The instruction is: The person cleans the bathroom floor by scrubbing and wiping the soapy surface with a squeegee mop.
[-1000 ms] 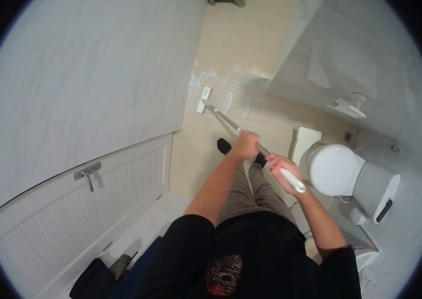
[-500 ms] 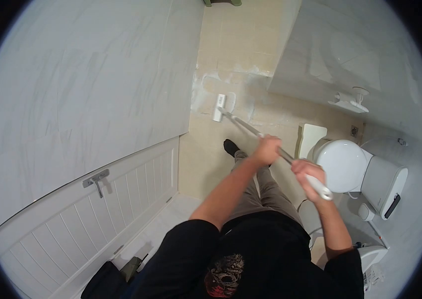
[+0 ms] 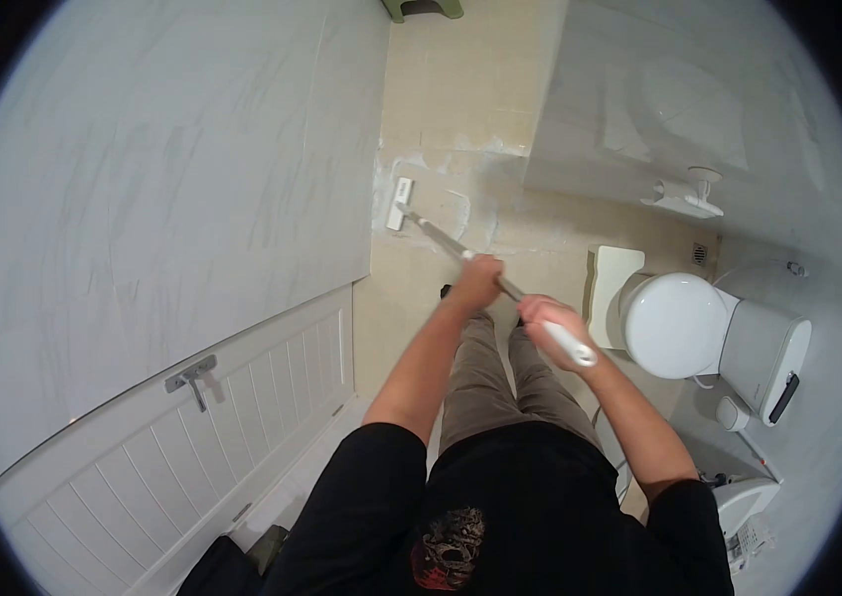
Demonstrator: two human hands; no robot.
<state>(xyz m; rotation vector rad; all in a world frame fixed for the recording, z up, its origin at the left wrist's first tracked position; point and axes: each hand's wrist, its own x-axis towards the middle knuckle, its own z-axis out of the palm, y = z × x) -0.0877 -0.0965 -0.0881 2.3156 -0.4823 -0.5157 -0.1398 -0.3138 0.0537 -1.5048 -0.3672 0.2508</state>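
Both hands are closed around the pole of a long-handled floor scrub brush (image 3: 438,238). My left hand (image 3: 481,282) wraps the grey pole partway down. Higher up, my right hand (image 3: 552,324) grips it just below the white end of the handle. The brush's narrow white head (image 3: 400,205) rests on the beige tiled floor (image 3: 411,328), close to the left wall. Whitish suds (image 3: 485,209) are smeared over the tiles around it. Its bristles are hidden underneath.
On the right are a white toilet (image 3: 677,326), a small white step (image 3: 614,288) beside it, a toilet-paper holder (image 3: 687,194) and a floor drain (image 3: 700,254). A green stool (image 3: 424,8) stands at the far end. At left is a white door (image 3: 212,427) with a lever handle.
The brush head has slid left across the suds toward the wall. Both hands have moved left with the pole, and the view has shifted slightly.
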